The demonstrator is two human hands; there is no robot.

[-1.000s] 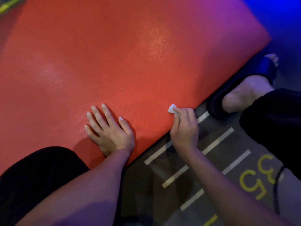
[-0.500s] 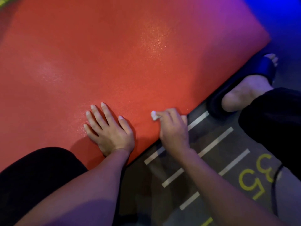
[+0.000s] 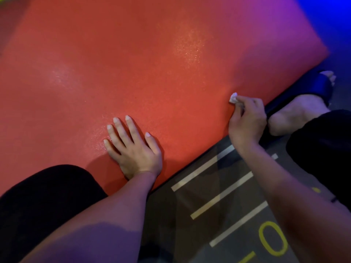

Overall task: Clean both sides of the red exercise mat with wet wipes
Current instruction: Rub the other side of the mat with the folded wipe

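Head view gave me the red textured foam exercise mat (image 3: 152, 73) lying flat across the dark grey floor (image 3: 171, 215), filling the upper and left parts of the picture, its near edge running on a slant from lower middle to upper right. I saw the left hand (image 3: 133, 149) pressed palm down on the mat near that edge, fingers spread and holding nothing. The right hand (image 3: 247, 120) was curled, its fingertips pinched together on a small crumpled white wet wipe (image 3: 233, 98), which touched the mat just inside the edge. Pale painted stripes (image 3: 218, 196) and yellow painted figures (image 3: 273, 240) marked the floor beside the mat. A bare foot in a dark slide sandal (image 3: 319, 86) stood against the mat's edge at right, just beside the right hand.
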